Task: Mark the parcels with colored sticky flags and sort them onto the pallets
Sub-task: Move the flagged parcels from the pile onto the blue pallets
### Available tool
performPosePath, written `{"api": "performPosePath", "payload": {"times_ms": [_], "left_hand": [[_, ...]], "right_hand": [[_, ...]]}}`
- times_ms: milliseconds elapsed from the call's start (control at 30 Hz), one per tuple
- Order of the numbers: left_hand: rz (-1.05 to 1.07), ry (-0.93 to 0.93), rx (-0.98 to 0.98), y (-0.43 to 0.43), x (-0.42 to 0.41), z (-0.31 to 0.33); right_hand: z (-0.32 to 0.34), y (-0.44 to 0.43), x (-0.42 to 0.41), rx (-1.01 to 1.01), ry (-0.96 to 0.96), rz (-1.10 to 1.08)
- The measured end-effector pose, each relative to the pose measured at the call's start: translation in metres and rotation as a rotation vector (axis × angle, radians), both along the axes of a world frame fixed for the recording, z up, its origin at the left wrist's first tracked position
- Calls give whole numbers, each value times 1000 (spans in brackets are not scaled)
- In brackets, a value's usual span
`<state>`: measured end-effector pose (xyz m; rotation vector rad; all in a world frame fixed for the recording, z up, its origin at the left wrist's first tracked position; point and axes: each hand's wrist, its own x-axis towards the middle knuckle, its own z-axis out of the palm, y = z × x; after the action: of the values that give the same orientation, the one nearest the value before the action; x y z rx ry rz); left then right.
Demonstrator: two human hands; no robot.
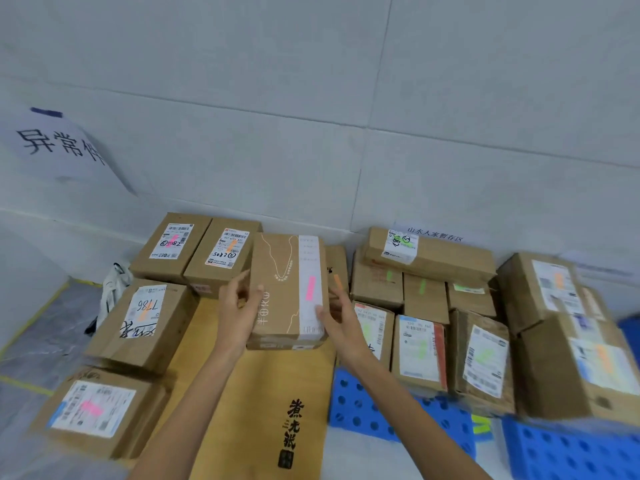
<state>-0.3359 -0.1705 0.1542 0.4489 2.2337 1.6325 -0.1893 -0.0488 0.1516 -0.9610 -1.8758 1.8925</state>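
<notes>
White wall (311, 98) behind; arms outstretched, left hand (239, 306), right hand (338, 323), each grip curled round pink-flagged parcel (284, 299)

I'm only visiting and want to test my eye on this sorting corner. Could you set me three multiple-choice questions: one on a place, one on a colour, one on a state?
1. On which side of the large flat tan carton with black characters does the blue perforated plastic pallet lie?
A left
B right
C behind it

2. What colour is the sticky flag on the brown cardboard parcel with a white strip?
A green
B pink
C blue

3. How is that parcel handled?
A untouched
B by one hand only
C by both hands, one per side

Answers:
1. B, the pallet shows to the right of the carton.
2. B, the flag on the white strip is pink.
3. C, the left hand and right hand hold opposite sides.
</notes>
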Motion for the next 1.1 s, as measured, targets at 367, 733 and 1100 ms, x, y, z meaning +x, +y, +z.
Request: {"api": "performPosePath", "payload": {"times_ms": [367, 733, 1100], "left_hand": [[-339, 44, 402, 104, 195, 107], [-579, 61, 445, 221, 348, 149], [-851, -90, 459, 318, 456, 144]], "right_hand": [[106, 75, 209, 543, 165, -75], [146, 149, 375, 549, 201, -390], [144, 209, 490, 499, 174, -645]]}}
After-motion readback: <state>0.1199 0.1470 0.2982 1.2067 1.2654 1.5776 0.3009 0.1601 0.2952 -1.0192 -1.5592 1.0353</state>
